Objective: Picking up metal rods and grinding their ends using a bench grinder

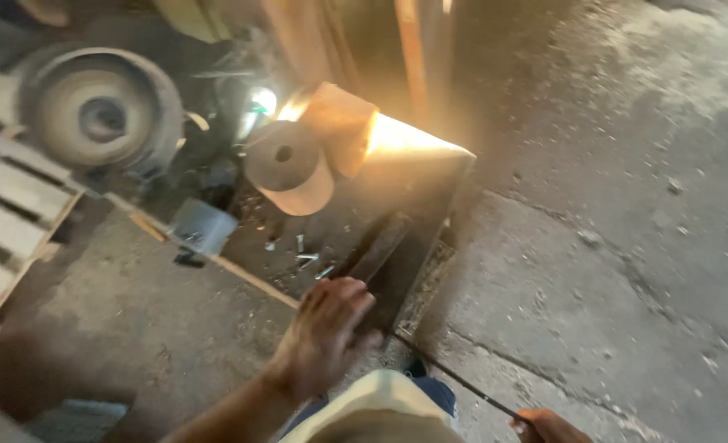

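My left hand (329, 332) reaches forward with its fingers curled at the near end of a dark flat metal bar (379, 244). The bar lies on a dark metal plate (430, 176) on the floor. Motion blur hides whether the fingers grip the bar. My right hand (547, 427) shows only partly at the bottom edge, closed on a thin dark rod (456, 377). The rod runs up and left across the concrete toward my left hand. Two tan cylinders, one with a centre hole (288, 170) and one behind it (341, 125), stand on the plate.
Loose bolts (306, 259) lie on the plate near the bar. A small grey box (202, 226) sits at the plate's left edge. A wheel (100, 115) stands at the upper left, with a wooden pallet (7, 209) below it. Cracked concrete floor (610, 246) stretches to the right.
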